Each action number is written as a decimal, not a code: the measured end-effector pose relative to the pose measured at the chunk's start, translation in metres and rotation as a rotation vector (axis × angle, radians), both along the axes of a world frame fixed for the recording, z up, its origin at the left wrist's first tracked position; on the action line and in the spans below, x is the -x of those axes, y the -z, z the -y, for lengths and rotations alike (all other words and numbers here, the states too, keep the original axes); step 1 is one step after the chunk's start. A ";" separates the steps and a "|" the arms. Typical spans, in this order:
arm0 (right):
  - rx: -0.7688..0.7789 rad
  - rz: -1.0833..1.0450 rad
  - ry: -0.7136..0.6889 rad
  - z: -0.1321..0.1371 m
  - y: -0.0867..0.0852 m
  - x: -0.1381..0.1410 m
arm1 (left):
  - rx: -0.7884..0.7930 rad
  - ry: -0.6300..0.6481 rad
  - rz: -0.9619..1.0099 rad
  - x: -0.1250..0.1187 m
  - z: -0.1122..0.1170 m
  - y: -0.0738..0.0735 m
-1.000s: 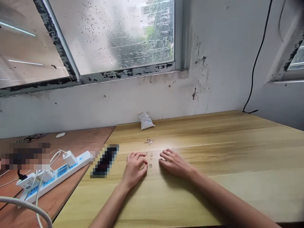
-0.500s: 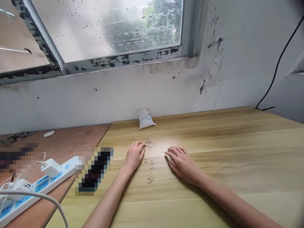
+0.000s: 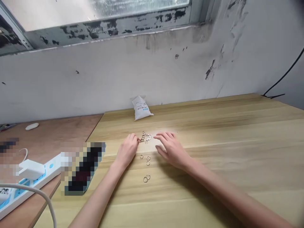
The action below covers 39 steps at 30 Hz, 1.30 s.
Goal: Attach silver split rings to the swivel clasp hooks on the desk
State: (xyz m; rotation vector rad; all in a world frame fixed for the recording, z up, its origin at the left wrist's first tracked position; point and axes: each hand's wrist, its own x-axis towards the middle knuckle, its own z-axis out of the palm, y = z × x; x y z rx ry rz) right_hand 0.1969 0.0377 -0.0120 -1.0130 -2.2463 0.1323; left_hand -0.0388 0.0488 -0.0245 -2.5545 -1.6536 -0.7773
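A small heap of metal clasps [image 3: 145, 136] lies on the light wooden table [image 3: 213, 152]. My left hand [image 3: 127, 150] rests palm down just left of the heap, its fingertips touching the heap's left edge. My right hand [image 3: 170, 148] lies to the right of the heap with fingers stretched out toward it, holding nothing. Several small metal rings [image 3: 145, 157] lie between my wrists, and two more rings [image 3: 146, 178] sit closer to me.
A small white sachet [image 3: 141, 108] leans by the wall at the table's back. To the left stands a darker table with a white and blue power strip [image 3: 30, 172], a plugged charger and a white cable [image 3: 35, 193]. A blurred dark object lies at the table's left edge.
Both hands have moved away from the rings and forward to the heap of clasps. The camera has tilted down, so the window has mostly left the view.
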 end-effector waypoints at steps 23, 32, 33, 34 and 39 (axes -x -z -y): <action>0.659 -0.568 -0.230 0.026 0.009 0.014 | -0.001 0.162 0.047 -0.031 0.052 -0.018; 0.814 -0.628 -0.240 0.028 0.005 0.011 | -0.259 0.165 -0.196 -0.032 0.055 -0.027; 0.828 -0.629 -0.242 0.028 0.005 0.011 | -0.247 0.164 -0.185 -0.031 0.055 -0.027; 0.842 -0.634 -0.246 0.028 0.005 0.011 | -0.220 0.163 -0.156 -0.031 0.054 -0.027; 0.856 -0.670 -0.234 0.026 0.007 0.011 | 0.074 0.161 0.172 -0.029 0.053 -0.025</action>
